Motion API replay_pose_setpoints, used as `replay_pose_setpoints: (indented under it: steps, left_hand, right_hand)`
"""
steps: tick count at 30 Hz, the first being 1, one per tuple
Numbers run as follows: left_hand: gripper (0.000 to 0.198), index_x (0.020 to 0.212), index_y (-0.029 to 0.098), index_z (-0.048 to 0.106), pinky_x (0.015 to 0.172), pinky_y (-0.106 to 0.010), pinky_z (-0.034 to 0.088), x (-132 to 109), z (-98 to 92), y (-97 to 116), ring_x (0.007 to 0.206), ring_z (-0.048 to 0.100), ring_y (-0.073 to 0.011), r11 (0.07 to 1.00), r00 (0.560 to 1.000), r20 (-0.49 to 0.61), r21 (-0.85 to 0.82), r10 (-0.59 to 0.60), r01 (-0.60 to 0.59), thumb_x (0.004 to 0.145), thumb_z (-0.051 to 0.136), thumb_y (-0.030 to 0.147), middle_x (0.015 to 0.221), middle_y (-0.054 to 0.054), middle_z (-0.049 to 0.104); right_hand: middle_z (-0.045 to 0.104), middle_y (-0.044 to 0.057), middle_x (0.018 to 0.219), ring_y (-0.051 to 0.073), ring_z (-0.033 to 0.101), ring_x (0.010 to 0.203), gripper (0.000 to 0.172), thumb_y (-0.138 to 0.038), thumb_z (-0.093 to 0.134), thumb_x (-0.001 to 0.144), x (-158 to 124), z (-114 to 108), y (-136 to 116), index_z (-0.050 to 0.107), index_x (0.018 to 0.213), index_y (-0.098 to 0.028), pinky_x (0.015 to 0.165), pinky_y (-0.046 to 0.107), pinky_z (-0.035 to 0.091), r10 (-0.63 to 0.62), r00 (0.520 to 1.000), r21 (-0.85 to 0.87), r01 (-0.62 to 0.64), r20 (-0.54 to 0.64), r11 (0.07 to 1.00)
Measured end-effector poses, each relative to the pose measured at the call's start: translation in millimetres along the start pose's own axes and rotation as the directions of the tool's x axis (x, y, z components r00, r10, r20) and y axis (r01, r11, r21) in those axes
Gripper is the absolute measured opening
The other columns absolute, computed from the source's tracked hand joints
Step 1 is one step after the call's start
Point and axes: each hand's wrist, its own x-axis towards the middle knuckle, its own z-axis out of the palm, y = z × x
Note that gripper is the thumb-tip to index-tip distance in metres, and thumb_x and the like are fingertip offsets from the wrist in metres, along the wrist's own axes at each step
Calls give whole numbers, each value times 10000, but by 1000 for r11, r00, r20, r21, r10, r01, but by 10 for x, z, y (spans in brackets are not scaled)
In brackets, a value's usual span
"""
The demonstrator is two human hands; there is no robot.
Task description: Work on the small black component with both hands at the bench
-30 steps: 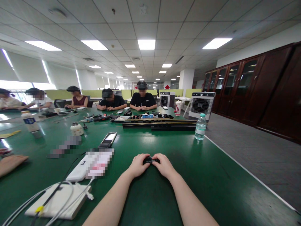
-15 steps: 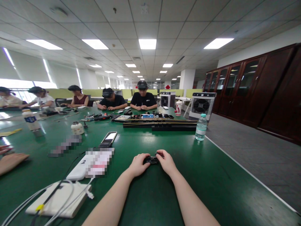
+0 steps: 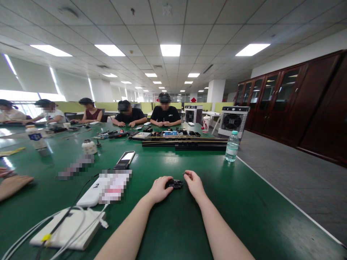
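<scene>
A small black part [image 3: 176, 184], oblong and with an uneven top, sits low over the green table in front of me. My left hand [image 3: 161, 188] grips its left end between thumb and fingers. To the right of the part, and apart from it, is my right hand [image 3: 193, 183]. Its thumb and index finger are pinched together at a tiny thin piece [image 3: 184, 174], too small to name. Exactly what the black part is cannot be made out.
A water bottle [image 3: 231, 146] stands to the right. Black rails [image 3: 200, 147] and tools lie beyond my hands. On the left are a phone [image 3: 124, 160], a white power bank [image 3: 90, 191], a white box [image 3: 67, 229] with cables, and another person's hand [image 3: 16, 186].
My right hand has drawn off the black part to the right and slightly up, fingertips still pinched. The left hand stays on the part.
</scene>
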Motion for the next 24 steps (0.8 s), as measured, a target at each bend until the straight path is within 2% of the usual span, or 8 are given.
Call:
replay_pose_setpoints:
  steps: [11, 18, 24]
  left_hand:
    - [412, 1168, 215, 540, 958, -353, 382, -8, -21, 22, 1079, 528, -227, 1000, 1000, 6, -8, -7, 7, 757, 559, 248, 1158, -50, 608]
    - [421, 1171, 204, 542, 962, -356, 381, -6, -25, 34, 1079, 528, -229, 1000, 1000, 11, -10, -14, 14, 752, 559, 240, 1163, -54, 608]
    - [423, 1174, 217, 540, 963, -352, 381, -2, -7, 16, 1083, 525, -225, 1000, 1000, 5, -9, -5, 5, 753, 557, 244, 1164, -46, 607]
  right_hand:
    - [654, 111, 1061, 209, 601, 1014, 311, -268, 511, 740, 52, -17, 44, 589, 1021, -163, 909, 356, 460, 61, 997, 48, -59, -44, 997]
    - [634, 123, 1098, 232, 621, 940, 374, -304, 491, 743, 63, -56, 47, 560, 1081, -160, 740, 340, 516, 149, 988, 71, -146, -29, 987]
    - [648, 105, 1066, 220, 632, 882, 383, -308, 464, 749, 60, -67, 59, 572, 1092, -177, 681, 323, 516, 147, 988, 83, -142, -49, 986]
